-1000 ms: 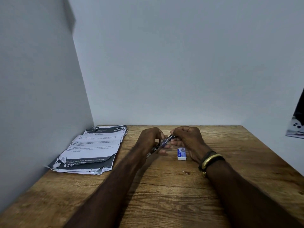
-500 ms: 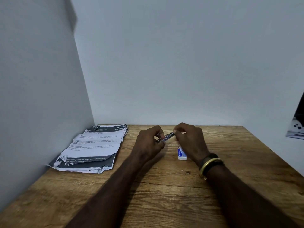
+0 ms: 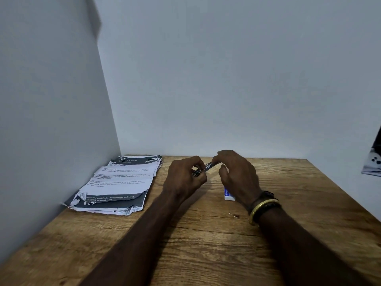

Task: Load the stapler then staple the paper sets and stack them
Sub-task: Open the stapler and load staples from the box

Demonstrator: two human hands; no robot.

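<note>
A small metal stapler [image 3: 204, 169] is held above the wooden table [image 3: 206, 244], near its far middle. My left hand [image 3: 185, 176] grips its near end. My right hand [image 3: 237, 172] pinches its far end with thumb and forefinger, the other fingers curled downward. Most of the stapler is hidden by the fingers. A small white and blue staple box [image 3: 228, 195] lies on the table just under my right wrist. A pile of printed paper sets [image 3: 117, 182] with torn corners lies at the far left against the wall.
Grey walls close the table on the left and at the back. A loose staple [image 3: 234, 215] lies on the wood near my right wrist, which wears a gold bangle. A dark printed object [image 3: 374, 162] pokes in at the right edge.
Both hands have moved a little farther from me with the stapler. My right hand has lifted and its lower fingers have come away from the stapler.
</note>
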